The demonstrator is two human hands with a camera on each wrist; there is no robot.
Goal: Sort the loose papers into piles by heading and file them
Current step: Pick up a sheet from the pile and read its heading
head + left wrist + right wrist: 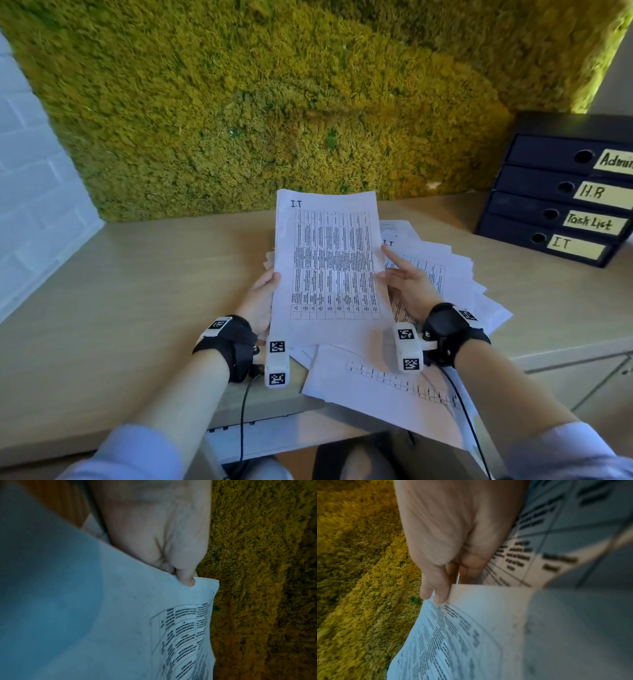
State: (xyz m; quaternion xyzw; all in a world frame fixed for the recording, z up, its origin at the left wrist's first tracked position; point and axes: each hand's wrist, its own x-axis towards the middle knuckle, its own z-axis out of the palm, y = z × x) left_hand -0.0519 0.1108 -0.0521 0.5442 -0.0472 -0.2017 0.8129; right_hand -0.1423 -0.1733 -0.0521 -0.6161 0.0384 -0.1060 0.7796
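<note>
I hold a printed sheet headed "I.T" upright above the desk, its dense table facing me. My left hand pinches its left edge, with the thumb on the front. My right hand holds the right edge, thumb on the front and index finger stretched up along the margin. Under and to the right of the sheet lies a loose pile of papers; another "I.T" heading shows on one of them. At the right stand stacked dark binders, with the "I.T" binder at the bottom.
Above the I.T binder lie those labelled "Task List", "H.R" and "Admin". One sheet with a table overhangs the desk's front edge. A moss wall backs the wooden desk. A low cabinet stands right.
</note>
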